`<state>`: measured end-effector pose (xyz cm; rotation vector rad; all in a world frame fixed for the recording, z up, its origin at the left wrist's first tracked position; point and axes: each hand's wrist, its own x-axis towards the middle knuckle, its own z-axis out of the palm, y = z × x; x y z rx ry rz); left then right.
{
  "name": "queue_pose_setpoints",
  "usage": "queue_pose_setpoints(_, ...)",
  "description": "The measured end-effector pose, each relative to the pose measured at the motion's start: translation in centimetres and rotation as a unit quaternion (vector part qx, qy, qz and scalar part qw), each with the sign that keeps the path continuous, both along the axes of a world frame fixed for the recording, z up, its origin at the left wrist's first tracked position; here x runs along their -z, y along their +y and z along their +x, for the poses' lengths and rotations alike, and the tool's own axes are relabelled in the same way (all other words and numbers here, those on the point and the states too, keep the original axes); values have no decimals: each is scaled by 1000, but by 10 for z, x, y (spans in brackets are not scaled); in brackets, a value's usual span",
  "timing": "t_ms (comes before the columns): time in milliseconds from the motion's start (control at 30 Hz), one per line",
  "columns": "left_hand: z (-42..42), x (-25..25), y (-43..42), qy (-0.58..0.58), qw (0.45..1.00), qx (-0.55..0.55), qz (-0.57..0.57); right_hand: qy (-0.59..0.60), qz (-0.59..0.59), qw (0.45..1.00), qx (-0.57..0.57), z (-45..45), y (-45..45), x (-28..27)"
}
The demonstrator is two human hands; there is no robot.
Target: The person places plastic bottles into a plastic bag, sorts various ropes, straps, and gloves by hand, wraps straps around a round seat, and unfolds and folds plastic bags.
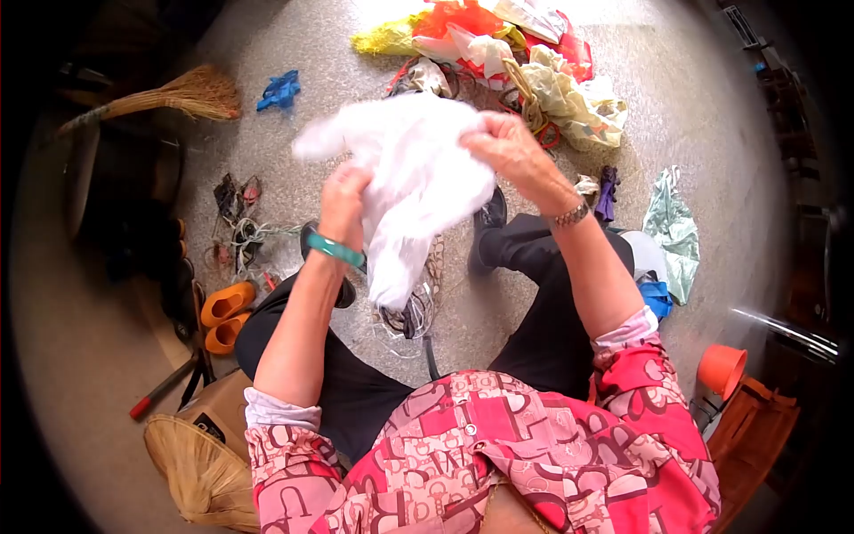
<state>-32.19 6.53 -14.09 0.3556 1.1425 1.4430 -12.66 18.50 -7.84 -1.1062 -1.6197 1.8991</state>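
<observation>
A crumpled white plastic bag hangs between my two hands, somewhat blurred at its left end. My left hand, with a green bangle at the wrist, has its fingers closed on the bag's left side. At the bag's upper right edge, my right hand pinches it between thumb and fingers. Below the bag, a tangle of cords lies on the floor between my legs. Beyond my hands is a pile of red, yellow and white bags, with a cream-coloured bag at its near right side.
To the left are a straw broom, a blue scrap, tangled strings and orange slippers. A pale green bag, a purple bundle and a red-orange container are on the right. A cardboard box stands lower left.
</observation>
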Motion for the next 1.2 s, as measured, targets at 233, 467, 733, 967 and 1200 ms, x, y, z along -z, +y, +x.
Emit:
queue_pose_setpoints(233,-8,-59,2,-162,987,-6,-19,-49,146,973,172,23,43,12)
queue_pose_setpoints(467,15,-48,0,-156,986,61,24,234,-68,964,105,1,22,-1)
queue_pose_setpoints(733,4,-52,5,-277,951,26,132,69,-189,979,-11,-23,-32,-11)
queue_pose_setpoints(967,10,-58,4,-112,991,-37,68,127,-97,984,79,-13,-2,30)
queue_pose_setpoints(1200,-11,-45,6,67,986,-153,2,131,41,973,187,22,44,24)
